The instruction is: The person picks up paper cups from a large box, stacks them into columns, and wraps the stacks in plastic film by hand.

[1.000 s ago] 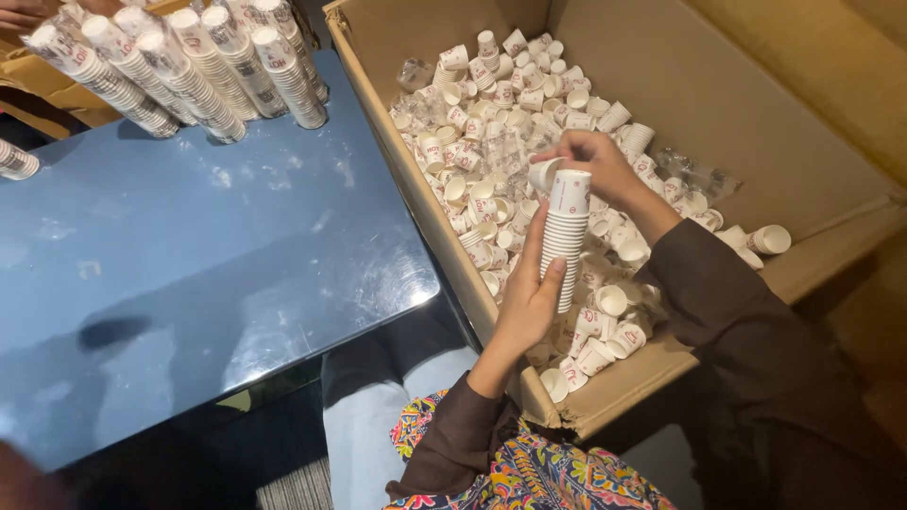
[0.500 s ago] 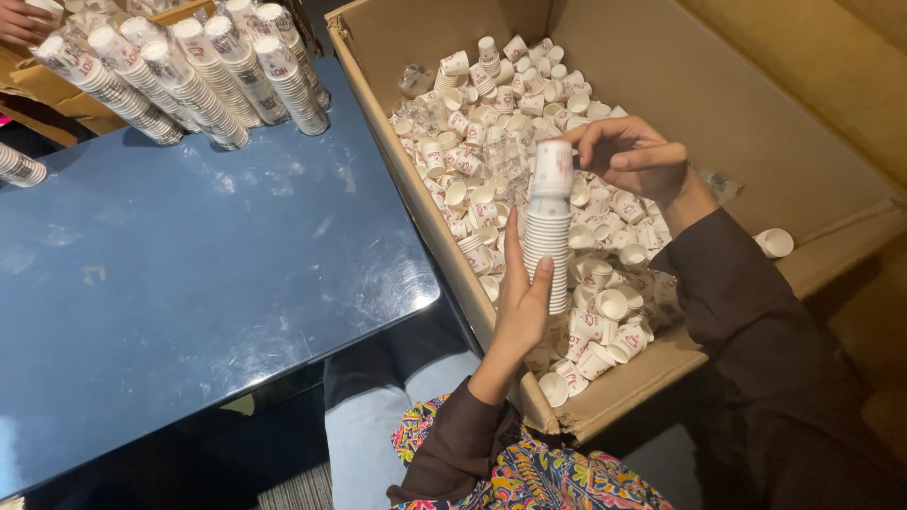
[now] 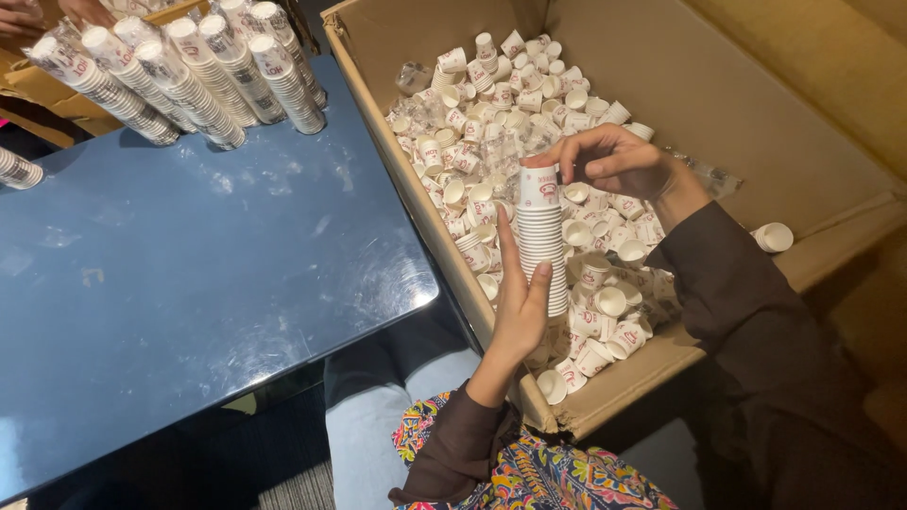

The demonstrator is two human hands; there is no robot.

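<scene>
— How do we hold the tall stack of small white paper cups (image 3: 543, 241) now?

— Our left hand (image 3: 522, 307) rises from below, wrist bent, palm against the stack, with the fingers wrapped on its lower part. The stack stands upright over the big brown cardboard box (image 3: 661, 85) of loose cups.

— And our right hand (image 3: 614, 161)?

— It is curled just beside the top cup, holding nothing. The dark blue glossy table (image 3: 189, 274) is at our left.
</scene>
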